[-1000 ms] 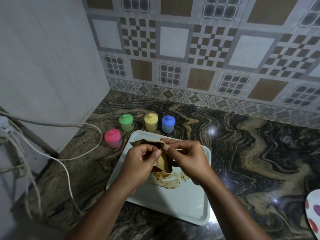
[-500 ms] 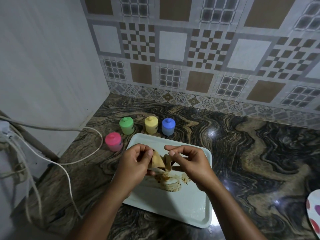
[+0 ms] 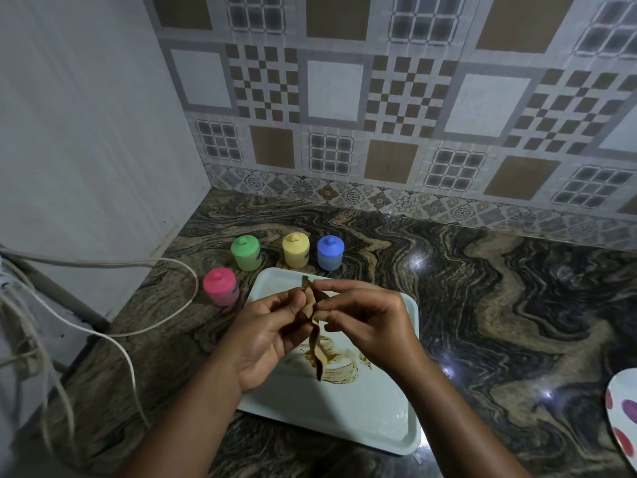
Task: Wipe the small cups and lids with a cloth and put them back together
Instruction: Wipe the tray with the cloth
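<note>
Left hand (image 3: 265, 336): we see it pinching the cloth (image 3: 310, 310).
Right hand (image 3: 365, 322): pinches the cloth too.
Lidded cups (image 3: 295, 250): four, beyond both hands.
Tray (image 3: 379, 419): beneath hands.

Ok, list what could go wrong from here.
The cloth, pinched between left hand and right hand, looks brown-stained and may smear the cups. Its lower end hangs over the brown smear on the tray and could pick up more. A white cable loops near the pink cup; reaching might snag it.

A dark swirled marble counter (image 3: 499, 305) meets a patterned brown-and-grey tiled wall (image 3: 396, 98) and plain white side panel (image 3: 76, 132)
</note>
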The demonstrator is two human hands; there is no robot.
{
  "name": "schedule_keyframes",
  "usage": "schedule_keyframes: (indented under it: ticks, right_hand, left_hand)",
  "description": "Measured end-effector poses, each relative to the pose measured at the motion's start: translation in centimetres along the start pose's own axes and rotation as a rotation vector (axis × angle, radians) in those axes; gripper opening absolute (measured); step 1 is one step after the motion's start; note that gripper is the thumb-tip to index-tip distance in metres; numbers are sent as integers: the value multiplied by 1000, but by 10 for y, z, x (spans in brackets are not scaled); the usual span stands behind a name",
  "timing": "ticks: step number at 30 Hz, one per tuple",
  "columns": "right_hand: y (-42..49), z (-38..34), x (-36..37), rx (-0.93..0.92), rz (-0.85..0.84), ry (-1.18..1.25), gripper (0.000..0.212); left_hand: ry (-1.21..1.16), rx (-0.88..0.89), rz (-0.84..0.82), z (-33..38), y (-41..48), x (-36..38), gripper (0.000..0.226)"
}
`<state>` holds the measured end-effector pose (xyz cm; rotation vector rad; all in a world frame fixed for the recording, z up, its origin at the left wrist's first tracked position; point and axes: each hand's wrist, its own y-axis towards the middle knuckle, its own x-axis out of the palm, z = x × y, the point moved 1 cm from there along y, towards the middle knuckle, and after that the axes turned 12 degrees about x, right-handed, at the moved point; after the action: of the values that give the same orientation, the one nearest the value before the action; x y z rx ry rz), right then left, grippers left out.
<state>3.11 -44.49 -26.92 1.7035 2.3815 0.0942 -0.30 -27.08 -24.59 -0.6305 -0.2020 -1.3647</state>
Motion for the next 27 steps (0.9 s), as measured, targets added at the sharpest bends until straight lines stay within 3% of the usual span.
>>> schedule_keyframes:
  ticks: [3,5,10,13,15,17,20,22,24,27]
  right_hand:
    - [-1,1,-6,43,84,45,10]
    - [1,1,-15,72,150,51,5]
    - [13,-5,-40,77,326,-67,19]
    - [22,-11,-46,103,388,-96,12]
    - [28,-12,-49,163,415,-132,10]
    - [31,-9,-51,280,429,-112,8]
    - [29,-7,-51,460,400,60,12]
    - [27,-10,-51,497,366,97,16]
    - [26,-18,-51,504,277,94,18]
    - [26,-32,-50,489,34,52,24]
  left_hand:
    - [16,59,56,3,3,-7,14]
    - [206,193,34,9,5,-18,25]
    - [707,495,-198,24,4,-33,49]
    - [935,633,-314,22,7,-37,55]
    - [1093,736,-245,21,9,-34,45]
    - [1107,796,-159,19,13,-31,41]
    - [854,616,-176,15,20,-27,39]
    - [420,302,-256,18,17,-26,40]
    - [127,19,-376,23,11,-30,58]
    - [142,-232,-647,26,6,-33,78]
